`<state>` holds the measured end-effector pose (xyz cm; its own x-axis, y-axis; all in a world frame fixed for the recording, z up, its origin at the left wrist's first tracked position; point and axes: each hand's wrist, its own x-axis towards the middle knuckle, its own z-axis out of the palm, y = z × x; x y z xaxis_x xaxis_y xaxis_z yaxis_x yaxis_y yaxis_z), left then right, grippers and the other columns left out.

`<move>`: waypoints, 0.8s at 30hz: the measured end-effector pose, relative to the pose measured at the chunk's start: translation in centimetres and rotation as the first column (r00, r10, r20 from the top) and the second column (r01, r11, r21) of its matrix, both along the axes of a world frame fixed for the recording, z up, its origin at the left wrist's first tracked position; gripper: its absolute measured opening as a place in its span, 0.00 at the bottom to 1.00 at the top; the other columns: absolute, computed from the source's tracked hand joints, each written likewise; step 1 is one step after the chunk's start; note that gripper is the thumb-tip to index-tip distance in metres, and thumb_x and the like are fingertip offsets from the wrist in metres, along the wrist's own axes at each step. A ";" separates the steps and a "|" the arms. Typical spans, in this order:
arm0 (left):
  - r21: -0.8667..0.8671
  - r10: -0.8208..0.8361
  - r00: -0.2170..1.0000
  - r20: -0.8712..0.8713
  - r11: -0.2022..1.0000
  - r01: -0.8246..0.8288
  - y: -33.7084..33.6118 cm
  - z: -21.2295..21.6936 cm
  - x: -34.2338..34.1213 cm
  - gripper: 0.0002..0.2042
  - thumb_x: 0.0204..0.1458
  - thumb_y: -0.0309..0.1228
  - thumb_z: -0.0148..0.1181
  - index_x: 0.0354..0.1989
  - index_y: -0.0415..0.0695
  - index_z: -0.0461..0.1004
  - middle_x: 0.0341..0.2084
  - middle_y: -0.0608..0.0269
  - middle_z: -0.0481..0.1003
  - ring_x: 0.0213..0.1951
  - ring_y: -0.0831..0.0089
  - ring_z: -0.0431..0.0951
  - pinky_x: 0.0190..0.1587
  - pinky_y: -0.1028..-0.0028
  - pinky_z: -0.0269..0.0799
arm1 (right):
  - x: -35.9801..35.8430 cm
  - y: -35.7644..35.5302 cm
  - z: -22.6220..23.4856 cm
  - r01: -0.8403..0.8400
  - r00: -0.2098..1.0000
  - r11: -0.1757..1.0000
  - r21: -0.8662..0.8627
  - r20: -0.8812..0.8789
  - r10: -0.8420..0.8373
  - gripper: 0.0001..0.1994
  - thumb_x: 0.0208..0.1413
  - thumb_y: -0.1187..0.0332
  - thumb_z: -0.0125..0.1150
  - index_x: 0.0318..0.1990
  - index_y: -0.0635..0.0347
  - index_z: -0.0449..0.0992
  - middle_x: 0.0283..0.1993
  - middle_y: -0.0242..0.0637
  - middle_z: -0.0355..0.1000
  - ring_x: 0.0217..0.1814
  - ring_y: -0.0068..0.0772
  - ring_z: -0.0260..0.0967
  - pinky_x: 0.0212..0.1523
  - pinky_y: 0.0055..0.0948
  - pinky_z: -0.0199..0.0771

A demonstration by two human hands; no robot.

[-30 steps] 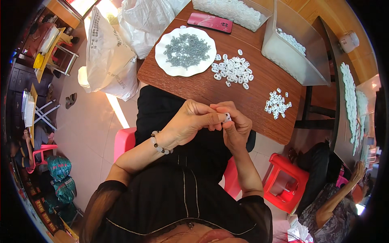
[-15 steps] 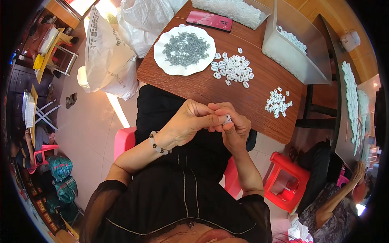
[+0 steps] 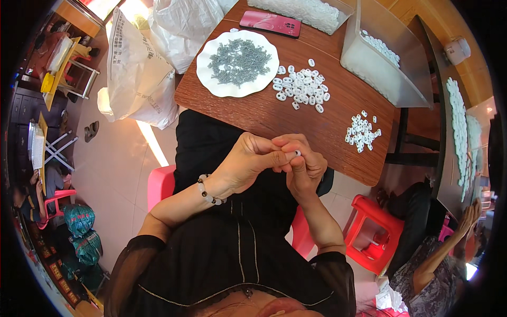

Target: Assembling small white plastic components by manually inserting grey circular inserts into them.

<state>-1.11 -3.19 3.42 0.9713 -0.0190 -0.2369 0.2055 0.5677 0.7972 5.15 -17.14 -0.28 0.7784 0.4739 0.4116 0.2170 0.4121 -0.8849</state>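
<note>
Over my lap, just off the table's front edge, my left hand (image 3: 259, 152) and my right hand (image 3: 305, 162) meet fingertip to fingertip. Between them they pinch a small white plastic piece (image 3: 298, 153) with a dark hole; fingers cover most of it. On the brown table (image 3: 253, 117) lies a loose pile of white oval two-holed pieces (image 3: 303, 87). A smaller heap of white pieces (image 3: 361, 133) sits to the right, near the table's edge. The white scalloped plate (image 3: 207, 84) at the left holds many small grey screws or pins (image 3: 237, 61).
A pink phone (image 3: 270, 24) lies at the table's back. Clear bins (image 3: 385, 79) with white pieces stand at the back right. White sacks (image 3: 138, 79) lean at the left. Beside a red stool (image 3: 372, 232), another person's arm (image 3: 443, 253) reaches to a side table.
The white piece has turned in my fingertips and less of it shows now. Both hands stay almost in place; the view has shifted slightly.
</note>
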 end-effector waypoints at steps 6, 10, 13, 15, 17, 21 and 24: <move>-0.054 0.010 0.998 -0.066 0.998 -0.014 0.3 -0.3 1.1 0.10 0.58 0.32 0.60 0.36 0.37 0.81 0.27 0.64 0.79 0.29 0.83 0.74 0.34 0.83 0.70 | 1.0 0.4 -1.0 -0.057 0.987 0.998 0.003 -0.153 0.057 0.24 0.63 0.51 0.51 0.47 0.69 0.74 0.47 0.46 0.75 0.45 0.29 0.72 0.45 0.25 0.72; 0.005 0.023 0.999 -0.023 1.000 -0.023 0.2 -0.7 1.7 0.11 0.59 0.34 0.58 0.38 0.38 0.80 0.27 0.65 0.79 0.30 0.84 0.74 0.35 0.84 0.69 | 1.7 0.3 -1.4 -0.146 0.962 0.989 0.020 -0.232 0.147 0.29 0.64 0.48 0.47 0.57 0.69 0.69 0.55 0.47 0.71 0.54 0.33 0.69 0.54 0.28 0.69; 0.063 0.054 0.999 0.002 0.997 -0.054 0.1 -0.9 1.7 0.11 0.59 0.35 0.59 0.37 0.39 0.80 0.27 0.67 0.79 0.29 0.86 0.73 0.33 0.86 0.68 | 2.3 0.1 -1.5 -0.238 0.946 0.968 0.079 -0.208 0.249 0.31 0.64 0.47 0.46 0.60 0.69 0.65 0.59 0.48 0.68 0.60 0.35 0.65 0.59 0.32 0.65; 0.088 0.064 0.998 0.004 0.994 -0.065 0.1 -0.8 1.7 0.11 0.59 0.35 0.59 0.36 0.40 0.80 0.26 0.68 0.78 0.28 0.86 0.72 0.32 0.86 0.66 | 2.4 -0.1 -1.4 -0.251 0.941 0.965 0.079 -0.212 0.263 0.32 0.64 0.46 0.46 0.61 0.68 0.65 0.60 0.49 0.67 0.61 0.35 0.65 0.60 0.32 0.64; 0.104 0.082 0.996 0.021 0.991 -0.083 0.2 -0.7 1.7 0.11 0.58 0.36 0.59 0.36 0.41 0.81 0.26 0.69 0.78 0.27 0.88 0.71 0.30 0.87 0.63 | 2.5 -0.2 -1.3 -0.264 0.937 0.961 0.080 -0.216 0.276 0.32 0.63 0.46 0.45 0.61 0.68 0.65 0.61 0.49 0.66 0.62 0.35 0.64 0.61 0.33 0.63; 0.117 0.084 0.996 0.013 0.990 -0.084 0.4 -0.4 1.6 0.11 0.59 0.34 0.59 0.36 0.39 0.81 0.26 0.67 0.78 0.27 0.86 0.70 0.32 0.84 0.65 | 2.7 -0.3 -1.2 -0.247 0.953 0.968 0.039 -0.170 0.250 0.29 0.65 0.50 0.46 0.61 0.68 0.65 0.60 0.48 0.67 0.61 0.35 0.64 0.60 0.32 0.63; 0.109 0.097 0.995 0.009 0.989 -0.098 0.3 -0.6 1.4 0.11 0.58 0.34 0.59 0.36 0.39 0.81 0.26 0.67 0.78 0.27 0.86 0.70 0.32 0.85 0.64 | 2.8 -0.3 -1.5 -0.247 0.957 0.969 0.014 -0.151 0.247 0.27 0.66 0.53 0.47 0.61 0.68 0.65 0.59 0.48 0.68 0.60 0.34 0.66 0.60 0.31 0.63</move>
